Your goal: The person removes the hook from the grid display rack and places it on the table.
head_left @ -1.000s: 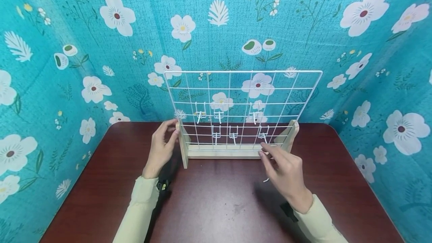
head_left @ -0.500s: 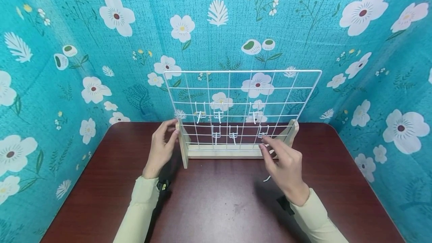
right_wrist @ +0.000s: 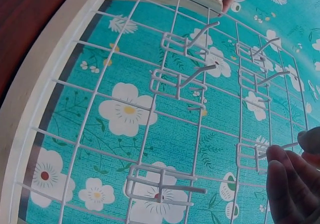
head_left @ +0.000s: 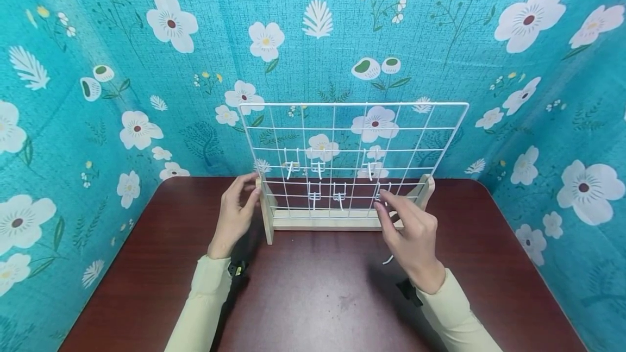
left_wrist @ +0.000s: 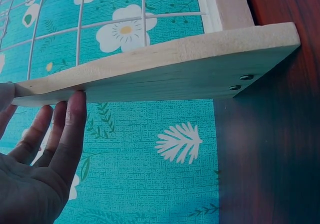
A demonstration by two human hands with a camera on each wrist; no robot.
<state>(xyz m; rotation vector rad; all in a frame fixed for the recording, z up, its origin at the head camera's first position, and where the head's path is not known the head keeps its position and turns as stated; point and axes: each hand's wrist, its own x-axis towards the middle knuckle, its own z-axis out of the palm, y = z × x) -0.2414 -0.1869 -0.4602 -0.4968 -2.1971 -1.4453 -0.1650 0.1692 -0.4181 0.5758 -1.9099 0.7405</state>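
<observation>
A white wire grid (head_left: 352,129) stands upright in a pale wooden stand (head_left: 323,224). Several white wire hooks hang on it in two rows. My left hand (head_left: 236,213) holds the stand's left side board (left_wrist: 150,71), thumb at its front edge and fingertips against its outer face. My right hand (head_left: 413,235) is at the grid's right part, with a gap between thumb and forefinger. In the head view its fingertips partly cover the lower right hook (head_left: 378,197). In the right wrist view they overlap the prong of the upper right hook (right_wrist: 250,156); contact is unclear.
Beside my right hand, a white bent wire piece (head_left: 388,260) shows on the dark red table (head_left: 313,292), the rest of it hidden. Behind the table hangs a teal flowered cloth (head_left: 293,69). Two screws (left_wrist: 246,77) show on the left side board.
My right hand has risen slightly, its fingertips now over the lower right hook instead of just below it. My left hand has stayed at the side board.
</observation>
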